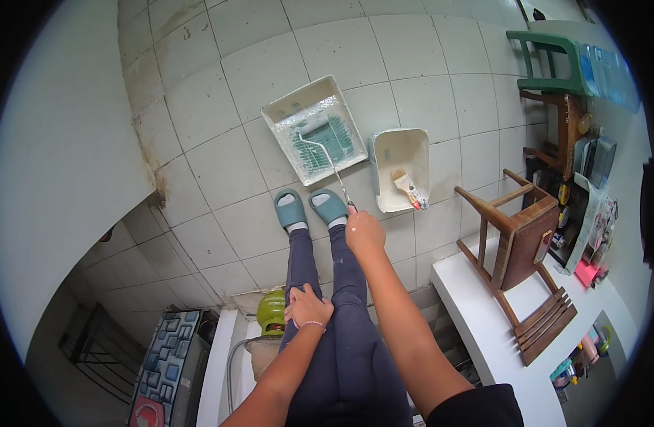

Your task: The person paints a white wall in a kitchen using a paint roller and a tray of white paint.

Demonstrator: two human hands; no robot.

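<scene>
My right hand (364,231) is closed round the handle of a paint roller (330,158). The roller's thin bent frame reaches forward from my fist, and its pale head lies in a paint tray (283,148). White paint coats parts of the tray, with its green ribbed bottom showing through. On my leg, near the knee, rests my left hand (309,308), fingers apart and holding nothing. Right of the tray is a cream-coloured bucket (383,181) with a paintbrush (405,183) leaning inside, its bristles pale and its handle over the rim.
Grey slippers (290,209) are on my feet, close to the tray on the tiled floor (234,171). An upturned wooden chair (530,245) stands at the right on a white ledge (476,313). Behind it is a green stool (572,64). A green gas cylinder (271,313) sits at lower left.
</scene>
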